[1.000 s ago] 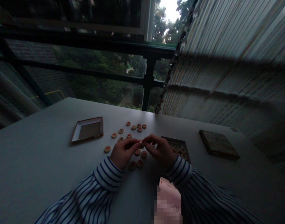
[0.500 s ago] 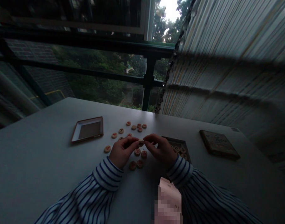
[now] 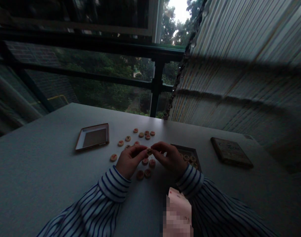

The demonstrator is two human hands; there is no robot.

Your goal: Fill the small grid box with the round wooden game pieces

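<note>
Between the fingertips of both hands is a round xiangqi piece (image 3: 149,151) with a dark character on its face. My left hand (image 3: 130,160) pinches it from the left, and my right hand (image 3: 170,159) grips its right edge. Several red-marked pieces lie on the table just below the fingers, such as one xiangqi piece (image 3: 152,163). More pieces are scattered beyond the hands, among them a dark-marked piece (image 3: 128,139). Partly behind my right hand stands an open box (image 3: 196,156) holding several dark-marked pieces; my wrist hides part of it.
A shallow open lid or tray (image 3: 79,144) lies at the left of the white table (image 3: 54,171). On the right is a flat, closed box (image 3: 231,153). A pink object (image 3: 181,202), partly blurred out, sits near my right forearm. Window and curtain (image 3: 229,75) stand behind the table.
The held piece has turned slightly between my fingertips, and my right fingers have shifted a little left. The other pieces and boxes stay where they were.
</note>
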